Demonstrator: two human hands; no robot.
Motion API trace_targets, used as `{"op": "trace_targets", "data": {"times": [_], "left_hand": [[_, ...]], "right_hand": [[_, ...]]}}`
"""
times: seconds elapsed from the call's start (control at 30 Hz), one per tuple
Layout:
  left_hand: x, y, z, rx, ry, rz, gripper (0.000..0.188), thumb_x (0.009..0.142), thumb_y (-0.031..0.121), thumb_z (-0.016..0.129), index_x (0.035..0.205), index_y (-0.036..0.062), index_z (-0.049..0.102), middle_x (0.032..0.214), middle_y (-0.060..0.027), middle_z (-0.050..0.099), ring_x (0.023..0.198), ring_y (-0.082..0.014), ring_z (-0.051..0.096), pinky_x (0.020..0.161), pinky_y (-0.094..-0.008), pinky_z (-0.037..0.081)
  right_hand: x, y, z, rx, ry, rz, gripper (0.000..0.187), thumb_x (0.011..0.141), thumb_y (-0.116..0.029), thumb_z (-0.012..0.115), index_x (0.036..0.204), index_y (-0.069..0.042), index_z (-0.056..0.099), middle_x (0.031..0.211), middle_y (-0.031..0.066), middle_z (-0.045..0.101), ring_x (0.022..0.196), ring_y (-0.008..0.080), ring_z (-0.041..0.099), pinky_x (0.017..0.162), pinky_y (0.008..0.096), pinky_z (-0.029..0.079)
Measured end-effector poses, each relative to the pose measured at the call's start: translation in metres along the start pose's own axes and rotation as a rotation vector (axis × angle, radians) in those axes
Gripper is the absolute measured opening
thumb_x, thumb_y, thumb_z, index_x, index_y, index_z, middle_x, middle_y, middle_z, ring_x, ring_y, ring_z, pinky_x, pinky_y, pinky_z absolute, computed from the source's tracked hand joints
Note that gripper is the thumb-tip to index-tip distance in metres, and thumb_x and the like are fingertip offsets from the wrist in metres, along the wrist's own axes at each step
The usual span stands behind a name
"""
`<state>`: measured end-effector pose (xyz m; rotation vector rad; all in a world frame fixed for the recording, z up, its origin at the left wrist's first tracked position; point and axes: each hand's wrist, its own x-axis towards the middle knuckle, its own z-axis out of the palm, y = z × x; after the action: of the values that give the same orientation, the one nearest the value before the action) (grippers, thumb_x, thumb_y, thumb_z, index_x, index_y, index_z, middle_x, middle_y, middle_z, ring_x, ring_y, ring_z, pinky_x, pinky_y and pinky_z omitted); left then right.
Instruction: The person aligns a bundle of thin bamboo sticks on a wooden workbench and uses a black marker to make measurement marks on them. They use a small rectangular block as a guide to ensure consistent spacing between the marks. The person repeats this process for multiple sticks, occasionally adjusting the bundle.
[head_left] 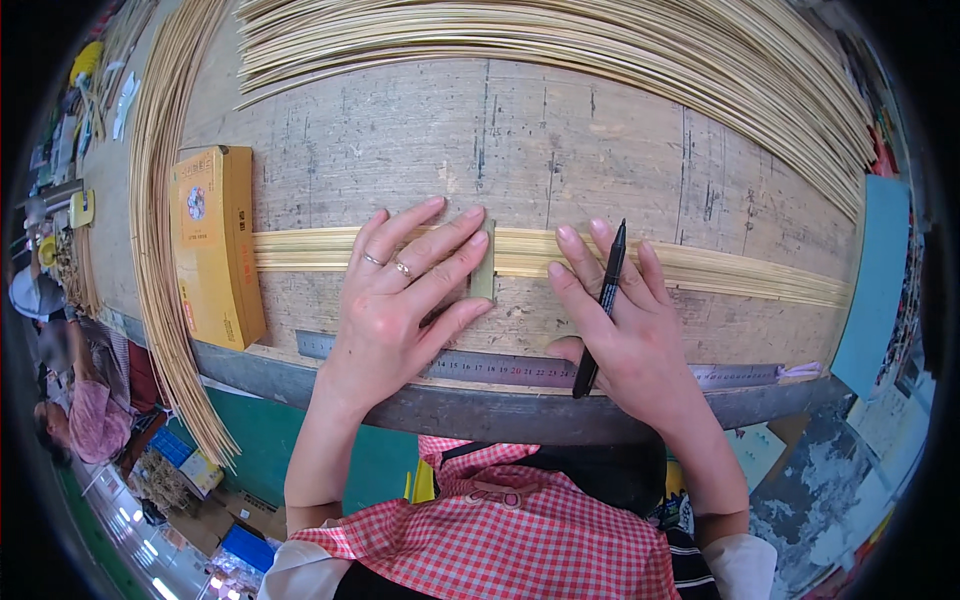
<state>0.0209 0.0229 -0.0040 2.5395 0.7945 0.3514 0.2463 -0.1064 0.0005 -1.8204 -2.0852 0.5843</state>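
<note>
A flat row of thin pale bamboo sticks [310,247] runs left to right across the wooden table. My left hand [395,285] lies over it, fingers spread, with fingertips and thumb against a short greenish flat strip [484,270] set crosswise over the sticks. My right hand [630,325] rests further right on the same row, fingertips down on the sticks. A black marker pen [609,280] is held between its fingers, slanting across the back of the hand. Some of the sticks beneath both hands are hidden.
A yellow-orange box [215,245] stands at the row's left end, a blue-green board [870,290] at its right end. A ruler [500,369] lies along the near edge. Long stick bundles lie at the far side [560,35] and left [155,200]. Another person [95,400] is at far left.
</note>
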Motion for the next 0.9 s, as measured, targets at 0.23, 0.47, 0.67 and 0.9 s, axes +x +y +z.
{"op": "trace_targets", "data": {"times": [0.23, 0.47, 0.67, 0.9], "left_hand": [[0.001, 0.005, 0.002, 0.023, -0.006, -0.008, 0.06, 0.078, 0.025, 0.083, 0.134, 0.0123, 0.068, 0.143, -0.0035, 0.063, 0.139, -0.0315, 0.05, 0.118, -0.0562, 0.028], [-0.001, 0.003, 0.005, -0.009, 0.009, -0.011, 0.061, 0.078, 0.023, 0.083, 0.135, 0.0122, 0.067, 0.144, -0.0037, 0.062, 0.141, -0.0302, 0.049, 0.12, -0.0573, 0.025], [-0.002, 0.002, 0.006, -0.039, 0.022, -0.016, 0.061, 0.077, 0.019, 0.084, 0.135, 0.0117, 0.066, 0.145, -0.0045, 0.061, 0.141, -0.0298, 0.049, 0.12, -0.0574, 0.025], [-0.001, 0.003, 0.004, -0.026, 0.014, -0.023, 0.061, 0.076, 0.018, 0.084, 0.135, 0.0107, 0.066, 0.145, -0.0048, 0.061, 0.141, -0.0301, 0.049, 0.121, -0.0563, 0.025]], "right_hand": [[0.0, 0.0, -0.001, -0.018, 0.001, -0.004, 0.069, 0.072, -0.025, 0.079, 0.135, -0.005, 0.059, 0.158, 0.012, 0.044, 0.148, 0.0339, 0.039, 0.116, 0.0563, 0.034], [0.0, -0.001, -0.007, 0.094, 0.085, -0.049, 0.073, 0.08, -0.046, 0.072, 0.136, -0.001, 0.057, 0.149, 0.0196, 0.052, 0.143, 0.0359, 0.046, 0.113, 0.0545, 0.037], [-0.002, -0.019, -0.009, 0.653, 0.346, 0.081, 0.1, 0.089, -0.083, 0.037, 0.138, 0.001, 0.059, 0.093, 0.0146, 0.073, 0.091, 0.0252, 0.072, 0.085, 0.0359, 0.054], [0.019, -0.027, -0.001, 0.574, 0.36, 0.12, 0.043, 0.092, -0.02, 0.072, 0.127, 0.004, 0.064, 0.086, 0.0174, 0.064, 0.071, 0.0269, 0.067, 0.065, 0.0352, 0.053]]}}
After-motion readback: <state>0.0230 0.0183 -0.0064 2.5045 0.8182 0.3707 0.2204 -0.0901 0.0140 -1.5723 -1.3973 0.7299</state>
